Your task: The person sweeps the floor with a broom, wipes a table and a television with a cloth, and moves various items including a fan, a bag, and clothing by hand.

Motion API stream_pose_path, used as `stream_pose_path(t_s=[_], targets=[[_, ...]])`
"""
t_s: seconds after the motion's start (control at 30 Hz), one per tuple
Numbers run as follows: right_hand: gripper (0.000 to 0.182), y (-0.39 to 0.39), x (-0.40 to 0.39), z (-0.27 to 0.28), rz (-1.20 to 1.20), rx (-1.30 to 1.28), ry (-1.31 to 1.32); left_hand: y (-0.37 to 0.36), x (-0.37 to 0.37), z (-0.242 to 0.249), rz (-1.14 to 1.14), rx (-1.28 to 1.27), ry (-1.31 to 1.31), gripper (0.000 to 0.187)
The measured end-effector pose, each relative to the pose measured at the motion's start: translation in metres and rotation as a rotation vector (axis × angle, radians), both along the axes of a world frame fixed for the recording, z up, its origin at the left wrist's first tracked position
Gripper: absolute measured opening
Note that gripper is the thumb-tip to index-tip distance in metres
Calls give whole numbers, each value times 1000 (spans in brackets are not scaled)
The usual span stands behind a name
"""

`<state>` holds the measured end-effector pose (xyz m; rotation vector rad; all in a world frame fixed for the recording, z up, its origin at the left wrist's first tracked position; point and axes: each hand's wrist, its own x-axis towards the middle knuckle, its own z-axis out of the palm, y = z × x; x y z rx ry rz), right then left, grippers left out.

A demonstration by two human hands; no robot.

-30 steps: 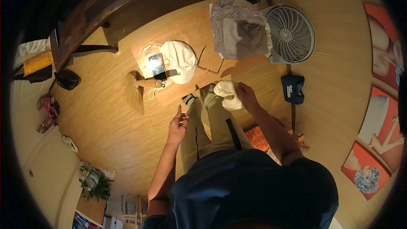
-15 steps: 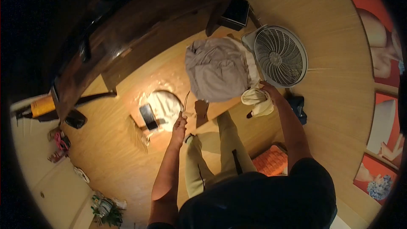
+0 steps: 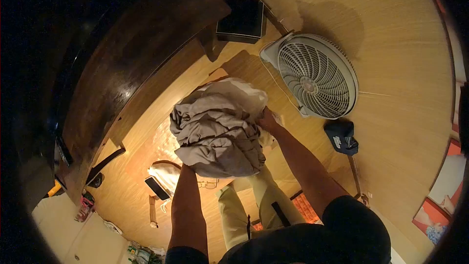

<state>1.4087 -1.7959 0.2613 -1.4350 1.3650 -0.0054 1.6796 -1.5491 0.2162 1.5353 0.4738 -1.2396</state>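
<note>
A large bundle of crumpled grey-brown cloth [image 3: 220,132] is between my two hands, above the low wooden table [image 3: 141,159]. A whitish cloth or lining [image 3: 239,93] shows along its far side. My right hand [image 3: 267,121] is closed on the bundle's right edge. My left hand [image 3: 188,169] reaches under the near left side, its fingers hidden by the cloth. Eyeglasses [image 3: 209,184] appear to lie on the table just below the bundle. Left of my left forearm are a phone [image 3: 156,187] and a white cloth item [image 3: 168,173].
A grey floor fan [image 3: 312,78] stands to the right, a dark blue pouch [image 3: 342,137] below it. At the back is a black box [image 3: 240,19]. Dark wooden furniture [image 3: 132,54] runs along the left. Something orange [image 3: 305,208] lies by my right leg.
The grey-brown cloth was lying on the table; now both hands are at it. My left hand no longer shows the thin curved item, and my right hand has left the cream cloth.
</note>
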Motion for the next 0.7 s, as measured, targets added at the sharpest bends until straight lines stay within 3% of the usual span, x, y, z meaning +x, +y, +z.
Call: stream_pose_path(t_s=[0.07,0.17,0.3,0.43,0.57,0.7], targets=[[62,-1,1,4,-41,43,-84,-7,2,-1,12,6,8,50],[57,11,-8,-31,227,308,98,-13,3,-1,17,25,12,50],[48,19,-44,-45,197,519,-46,-15,3,5,20,37,5,50],[45,27,-52,-11,6,685,-135,-12,-16,27,15,69,-3,49],[41,44,-45,48,-234,854,-291,-16,-28,88,-40,89,-54,49],[39,41,-16,126,-354,990,-533,-59,26,208,-116,-38,-317,49]])
